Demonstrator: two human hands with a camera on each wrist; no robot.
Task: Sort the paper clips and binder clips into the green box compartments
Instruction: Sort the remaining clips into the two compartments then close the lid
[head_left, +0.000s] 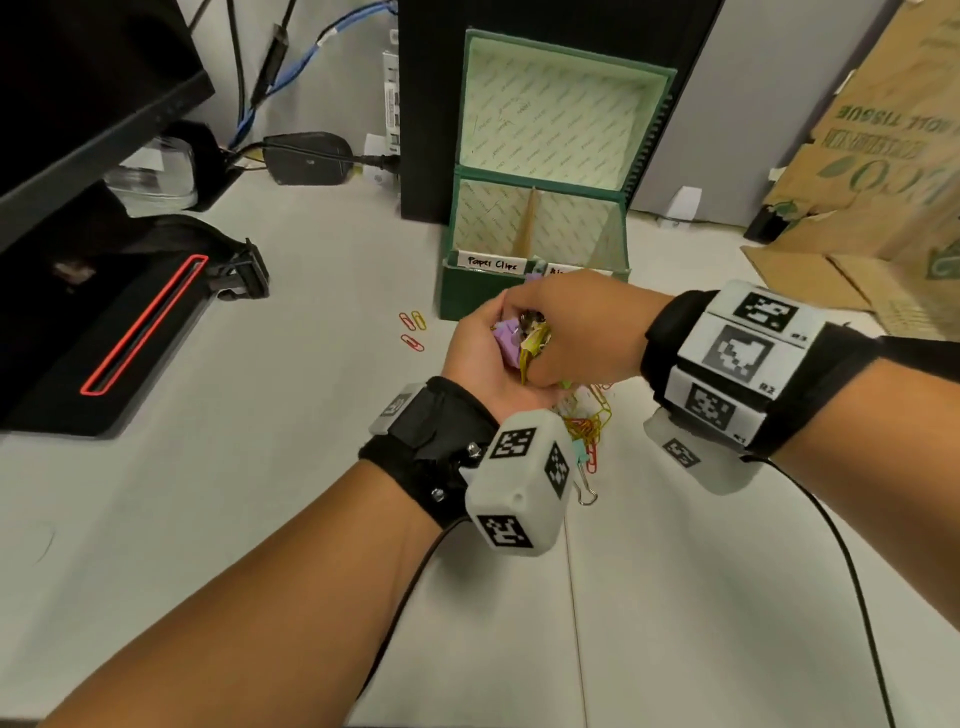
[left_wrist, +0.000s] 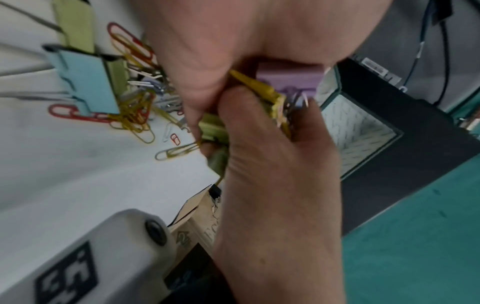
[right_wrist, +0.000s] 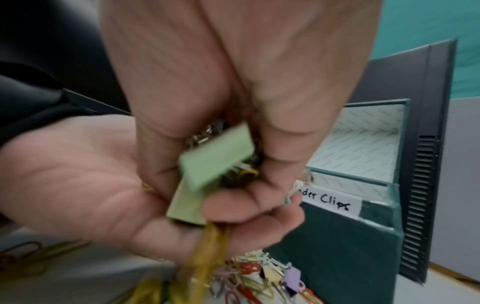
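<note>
The green box (head_left: 467, 304) stands open in front of me, with a cardboard divider between sections labelled "Paper Clips" (head_left: 492, 262) and "Binder Clips" (right_wrist: 330, 200). Just before it, my left hand (head_left: 480, 353) is cupped palm up around a bunch of clips, including a purple binder clip (head_left: 506, 335) and yellow paper clips. My right hand (head_left: 540, 358) reaches over it from the right and pinches a green binder clip (right_wrist: 218, 160) in that bunch. A pile of mixed clips (head_left: 587, 421) lies on the table under the hands.
Three loose paper clips (head_left: 413, 330) lie left of the box. A black tower (head_left: 431, 104) stands behind it, and a cardboard carton (head_left: 883, 182) at the right. A monitor stand with a red outline (head_left: 130, 322), a power adapter (head_left: 306, 156) and cables sit at the left.
</note>
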